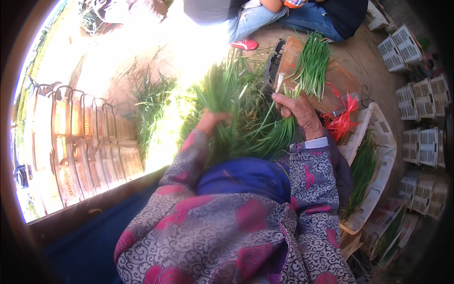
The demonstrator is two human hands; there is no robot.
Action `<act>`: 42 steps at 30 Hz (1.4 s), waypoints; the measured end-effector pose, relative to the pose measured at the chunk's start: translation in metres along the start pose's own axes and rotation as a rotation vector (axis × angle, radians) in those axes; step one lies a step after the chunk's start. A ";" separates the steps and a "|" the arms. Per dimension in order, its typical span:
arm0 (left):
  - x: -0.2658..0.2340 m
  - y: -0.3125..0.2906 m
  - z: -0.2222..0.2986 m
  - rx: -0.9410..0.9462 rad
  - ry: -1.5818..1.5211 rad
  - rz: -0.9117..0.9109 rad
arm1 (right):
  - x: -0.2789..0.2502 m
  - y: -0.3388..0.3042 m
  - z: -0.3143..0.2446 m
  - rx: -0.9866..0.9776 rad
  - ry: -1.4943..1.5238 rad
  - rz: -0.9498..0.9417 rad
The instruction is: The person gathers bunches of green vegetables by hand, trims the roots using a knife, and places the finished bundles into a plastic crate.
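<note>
My left hand (213,122), somewhat blurred, is closed round a bunch of green chives (211,92) that fans out above it. In my right hand (305,114) is another bunch of chives (285,135), its pale stem ends up by my thumb and its leaves hanging down toward my lap. Loose chives (153,111) lie heaped on the ground around and beyond my left hand. Beyond my right hand, a neat bunch of chives (314,61) rests on a brown board-like surface (346,79). Red plastic strips (341,119) lie close to my right wrist.
At my right stands a white plastic crate (388,142) with chives inside. Several stacked crates (420,144) line the far right, and more crates (85,142) stand at the left in glare. Across from me sit people in jeans (309,20); a red shoe (245,44) shows there.
</note>
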State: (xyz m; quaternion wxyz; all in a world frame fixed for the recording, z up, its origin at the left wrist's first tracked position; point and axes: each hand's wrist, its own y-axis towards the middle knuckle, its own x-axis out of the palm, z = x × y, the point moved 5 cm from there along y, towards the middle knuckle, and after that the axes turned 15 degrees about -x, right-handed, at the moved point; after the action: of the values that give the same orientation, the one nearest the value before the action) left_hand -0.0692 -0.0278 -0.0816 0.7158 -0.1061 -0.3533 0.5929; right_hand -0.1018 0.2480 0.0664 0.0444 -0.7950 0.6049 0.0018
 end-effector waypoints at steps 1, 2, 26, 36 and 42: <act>0.005 0.004 0.000 -0.016 0.003 -0.019 | -0.007 0.006 0.030 0.010 -0.266 -0.008; 0.008 0.006 -0.001 -0.031 0.004 -0.030 | -0.012 0.011 0.065 0.021 -0.529 -0.022; 0.050 -0.028 0.009 -0.113 0.137 -0.157 | 0.018 0.040 0.020 -0.366 -0.122 0.231; 0.028 -0.011 -0.003 -0.103 -0.087 -0.159 | 0.027 0.038 0.019 -0.192 -0.158 0.127; 0.013 -0.022 0.012 -0.031 -0.090 -0.046 | 0.017 0.001 -0.008 -0.160 0.106 -0.058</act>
State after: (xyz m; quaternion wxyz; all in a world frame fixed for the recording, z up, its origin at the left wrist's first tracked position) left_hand -0.0587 -0.0249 -0.0553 0.7108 -0.0824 -0.3964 0.5751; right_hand -0.0990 0.2309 0.0731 -0.0514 -0.8121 0.5812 0.0069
